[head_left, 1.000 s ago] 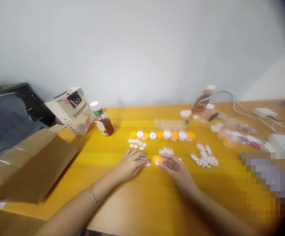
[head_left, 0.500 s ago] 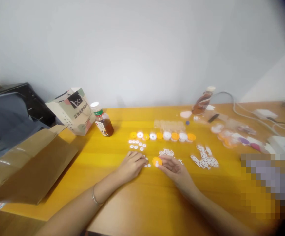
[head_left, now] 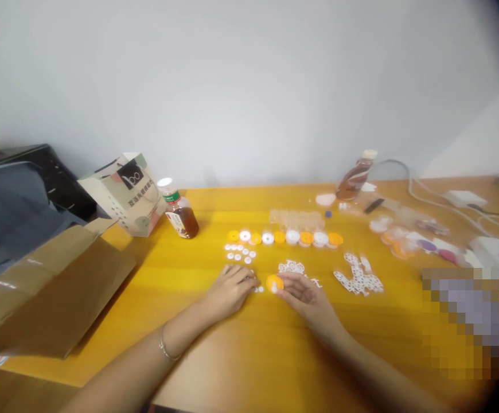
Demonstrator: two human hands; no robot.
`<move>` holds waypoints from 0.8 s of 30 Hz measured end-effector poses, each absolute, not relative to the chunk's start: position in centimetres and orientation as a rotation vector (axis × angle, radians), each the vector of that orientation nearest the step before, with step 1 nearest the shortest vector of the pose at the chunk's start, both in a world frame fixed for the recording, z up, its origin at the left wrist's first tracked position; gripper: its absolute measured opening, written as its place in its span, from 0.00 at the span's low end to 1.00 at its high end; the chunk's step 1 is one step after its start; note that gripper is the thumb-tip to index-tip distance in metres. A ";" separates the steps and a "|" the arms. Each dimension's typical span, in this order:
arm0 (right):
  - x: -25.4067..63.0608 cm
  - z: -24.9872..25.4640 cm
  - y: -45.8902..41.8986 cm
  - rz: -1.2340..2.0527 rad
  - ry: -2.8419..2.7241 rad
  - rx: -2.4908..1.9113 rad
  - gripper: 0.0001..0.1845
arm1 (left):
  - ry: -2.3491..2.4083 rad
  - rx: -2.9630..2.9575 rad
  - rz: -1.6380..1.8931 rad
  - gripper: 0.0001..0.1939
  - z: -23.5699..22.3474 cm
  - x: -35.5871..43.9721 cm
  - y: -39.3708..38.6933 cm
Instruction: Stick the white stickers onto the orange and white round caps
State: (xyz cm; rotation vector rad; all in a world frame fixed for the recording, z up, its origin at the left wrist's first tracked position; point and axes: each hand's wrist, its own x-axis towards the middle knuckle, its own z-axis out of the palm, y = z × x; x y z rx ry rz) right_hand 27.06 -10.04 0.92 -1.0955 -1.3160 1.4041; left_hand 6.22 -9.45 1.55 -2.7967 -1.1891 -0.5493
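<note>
An orange disc (head_left: 274,283) with a small white part at its lower edge is pinched between the thumb and fingers of my right hand (head_left: 303,292). My left hand (head_left: 232,287) rests low over the table, its fingers bent together above small white round pieces (head_left: 258,289); whatever its fingertips grip is hidden. Several white round discs (head_left: 238,257) lie in rows just beyond that hand. Behind them runs a line of orange and white discs (head_left: 292,237), some stacked. Loose white perforated pieces (head_left: 291,267) lie just past my right hand.
A cardboard box (head_left: 55,287), a paper bag (head_left: 135,198) and a bottle of dark liquid (head_left: 181,215) stand left. More perforated white pieces (head_left: 359,278) lie right, below clear cups (head_left: 296,219). Another bottle (head_left: 356,178), cables (head_left: 439,209) and coloured discs (head_left: 425,246) occupy the far right.
Almost nothing differs. Both hands keep their places and the orange disc stays in my right hand; the view has shifted very slightly.
</note>
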 end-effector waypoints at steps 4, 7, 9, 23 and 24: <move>27.1 0.7 -10.0 1.407 -1.320 -1.093 0.19 | -1.144 -2.818 -0.576 0.09 1.5 6.2 -9.4; 27.1 0.6 -10.0 1.406 -1.303 -1.090 0.18 | -1.145 -2.822 -0.575 0.09 1.5 6.2 -9.5; 27.1 0.7 -10.1 1.416 -1.295 -1.086 0.18 | -1.150 -2.816 -0.556 0.09 1.6 6.3 -9.5; 26.8 1.9 -10.6 1.437 -1.280 -1.091 0.15 | -0.882 -2.580 -0.517 0.07 0.8 6.2 -8.9; 26.8 2.0 -10.7 1.440 -1.282 -1.091 0.15 | -0.874 -2.580 -0.529 0.06 0.9 6.1 -8.9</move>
